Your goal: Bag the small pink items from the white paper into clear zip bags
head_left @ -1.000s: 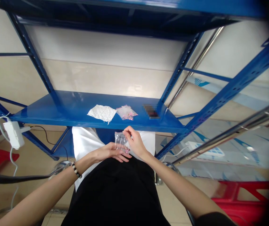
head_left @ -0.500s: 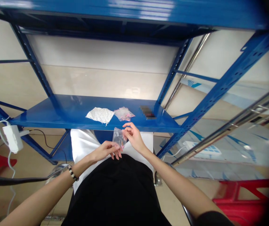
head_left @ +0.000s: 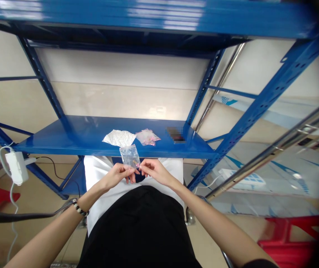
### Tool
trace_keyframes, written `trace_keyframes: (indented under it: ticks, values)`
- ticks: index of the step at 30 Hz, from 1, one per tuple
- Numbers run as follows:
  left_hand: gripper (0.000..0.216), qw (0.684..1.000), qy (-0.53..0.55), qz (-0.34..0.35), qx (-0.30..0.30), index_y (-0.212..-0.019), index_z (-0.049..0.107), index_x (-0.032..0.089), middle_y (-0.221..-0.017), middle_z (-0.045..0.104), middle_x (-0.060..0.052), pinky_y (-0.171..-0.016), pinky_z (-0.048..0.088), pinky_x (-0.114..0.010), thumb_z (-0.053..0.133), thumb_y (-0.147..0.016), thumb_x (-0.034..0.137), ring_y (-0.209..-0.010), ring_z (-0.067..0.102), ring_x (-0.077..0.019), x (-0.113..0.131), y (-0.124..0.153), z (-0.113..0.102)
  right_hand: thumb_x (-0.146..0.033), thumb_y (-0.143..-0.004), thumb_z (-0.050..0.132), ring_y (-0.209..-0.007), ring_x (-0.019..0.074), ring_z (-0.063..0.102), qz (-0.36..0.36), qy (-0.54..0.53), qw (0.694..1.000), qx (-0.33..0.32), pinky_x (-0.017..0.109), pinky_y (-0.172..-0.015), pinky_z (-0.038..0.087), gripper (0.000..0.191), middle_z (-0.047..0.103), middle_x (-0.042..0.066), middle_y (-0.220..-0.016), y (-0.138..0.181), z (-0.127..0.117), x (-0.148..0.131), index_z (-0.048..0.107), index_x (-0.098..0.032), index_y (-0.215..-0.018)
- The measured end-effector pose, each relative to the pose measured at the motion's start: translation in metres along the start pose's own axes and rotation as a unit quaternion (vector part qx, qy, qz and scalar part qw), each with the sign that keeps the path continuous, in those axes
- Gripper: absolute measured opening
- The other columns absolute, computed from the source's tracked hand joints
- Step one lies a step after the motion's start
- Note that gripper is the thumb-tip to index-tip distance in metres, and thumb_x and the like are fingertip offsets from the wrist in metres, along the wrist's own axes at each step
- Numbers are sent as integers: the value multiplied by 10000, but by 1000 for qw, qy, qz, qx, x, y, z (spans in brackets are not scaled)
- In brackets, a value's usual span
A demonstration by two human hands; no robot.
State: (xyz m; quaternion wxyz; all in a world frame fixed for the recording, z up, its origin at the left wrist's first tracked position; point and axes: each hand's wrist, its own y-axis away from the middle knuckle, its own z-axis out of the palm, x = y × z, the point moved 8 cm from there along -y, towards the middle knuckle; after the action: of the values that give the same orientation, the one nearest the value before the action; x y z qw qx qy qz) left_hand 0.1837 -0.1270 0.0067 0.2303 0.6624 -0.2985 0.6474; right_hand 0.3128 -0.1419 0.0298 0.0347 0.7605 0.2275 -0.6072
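A small clear plastic bag [head_left: 129, 154] with a few tiny pink and yellowish pieces near its lower end is held above my lap, in front of the shelf edge. My left hand [head_left: 121, 173] pinches its lower left part between thumb and fingers. At the lower right corner, by the tiny pieces, the fingertips of my right hand [head_left: 154, 170] are closed on the bag. On the blue shelf [head_left: 92, 126] just beyond lie a crumpled white paper sheet [head_left: 119, 138] and a pile of clear bags with pink contents [head_left: 148, 137].
A blurred-out dark object [head_left: 176, 134] lies on the shelf's right side. Another blue shelf [head_left: 120, 15] hangs overhead. A white power strip [head_left: 16, 167] is fixed at the left post. Red stools [head_left: 290, 238] stand at both sides, and metal pipes [head_left: 276, 149] run along the right.
My right hand has come down and left, from the bag's upper right to its lower corner. The bag has shifted slightly left and up, its upper end now overlapping the shelf edge.
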Motion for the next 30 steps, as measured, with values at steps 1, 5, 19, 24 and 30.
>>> trace_keyframes:
  ticks: [1, 5, 19, 24, 30]
  values:
    - [391, 1000, -1, 3, 7, -920, 743, 109, -747, 704, -114, -608, 477, -275, 609, -861, 471, -648, 630, -178, 1, -2, -2, -457, -889, 578, -616, 140, 563, 1, -4, 1000, -3, 257, -570, 450, 284, 605, 15, -703, -1, -2, 0, 644, -187, -828]
    - [472, 993, 65, 33, 95, -1198, 646, 176, -1004, 713, -115, -693, 514, -294, 721, -788, 399, -859, 667, -222, 8, -10, -21, -440, -885, 583, -602, 142, 565, -1, -2, 1000, -10, 262, -570, 458, 263, 615, 13, -696, -9, -6, 3, 641, -196, -806]
    - [399, 981, 53, 36, 182, -948, 693, 102, -879, 705, -129, -535, 516, -257, 586, -878, 480, -687, 662, -190, -2, -3, -36, -428, -922, 543, -692, 151, 594, 25, 89, 995, -24, 252, -642, 454, 288, 654, 32, -765, -8, -1, 23, 655, -164, -909]
    - [452, 992, 66, 17, 108, -948, 674, 94, -836, 696, -130, -506, 524, -275, 531, -896, 519, -654, 656, -197, -10, -17, -19, -492, -929, 510, -639, 133, 560, 13, 4, 1000, -6, 250, -617, 447, 371, 614, 25, -727, -21, -12, 20, 606, -157, -802]
    - [397, 983, 58, 17, 174, -828, 624, 112, -752, 671, -85, -520, 494, -238, 612, -845, 509, -631, 623, -156, -16, -6, -19, -472, -917, 540, -561, 112, 510, 14, -30, 999, -10, 237, -552, 400, 370, 591, 12, -668, -10, -6, 15, 586, -155, -732]
